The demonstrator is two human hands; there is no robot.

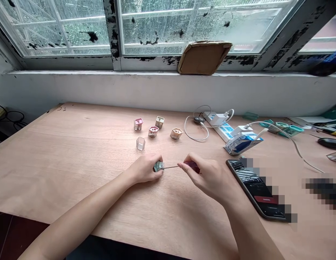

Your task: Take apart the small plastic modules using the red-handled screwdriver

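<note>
My left hand pinches a small teal and metal plug body against the plywood tabletop. My right hand grips a screwdriver with a dark red handle. Its thin steel shaft reaches left, and its tip meets the plug body. My left fingers hide part of that body. Beyond my hands stand several small plug housings, including a pink one, a tan one, and a clear empty shell.
A white power strip with a charger and looped white cables lies to the right, beside a printed carton. A smartphone lies near my right hand. Several teal plug pieces and tools sit at the far right, below a window sill.
</note>
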